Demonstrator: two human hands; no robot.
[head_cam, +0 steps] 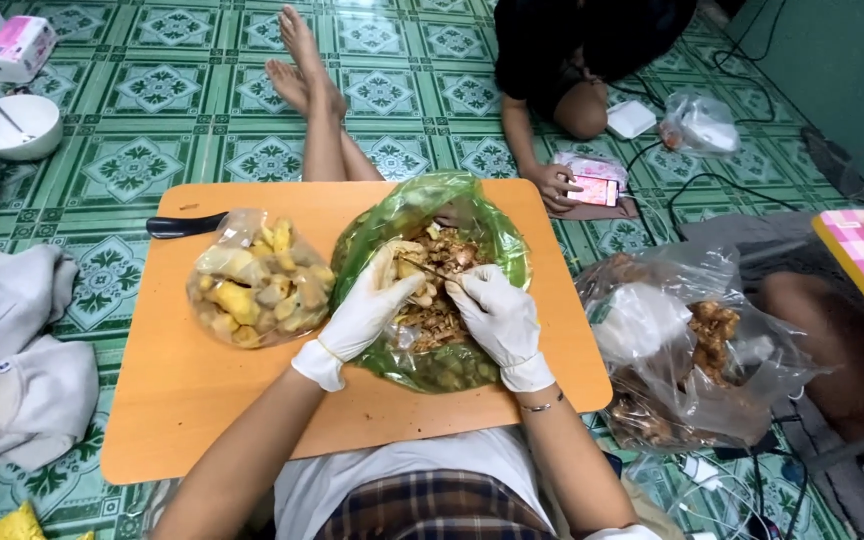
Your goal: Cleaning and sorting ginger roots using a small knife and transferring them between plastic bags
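Both white-gloved hands down inside the open green translucent plastic bag (422,210), mouth spread flat on the orange wooden board (172,400) resting across the lap, so contents stay reachable. Left hand (362,315) pinched on a pale yellowish piece of peeled fruit (404,268), held at the bag's centre; right hand (497,315) closed round a thin brown stick-like pick (430,270), tip angled into that piece, likely prising something out. Brown scraps (442,320) heaped under the hands, caught by the bag. Just left on the board: clear plastic bag of yellow fruit chunks (257,282), apart from the green one, touching neither hand. Black knife handle (184,225) at the board's far left edge, blade hidden behind the clear bag. Right of the board, off it: crumpled clear bag with brown husks (697,350). On the green patterned tile floor (152,90): white bowl with spoon (10,125), grey cloth (12,360). Own bare legs stretched out beyond the board. Another person seated opposite, their hand (552,185) on a pink phone (592,190); clear of the work. Cables trailing at right.
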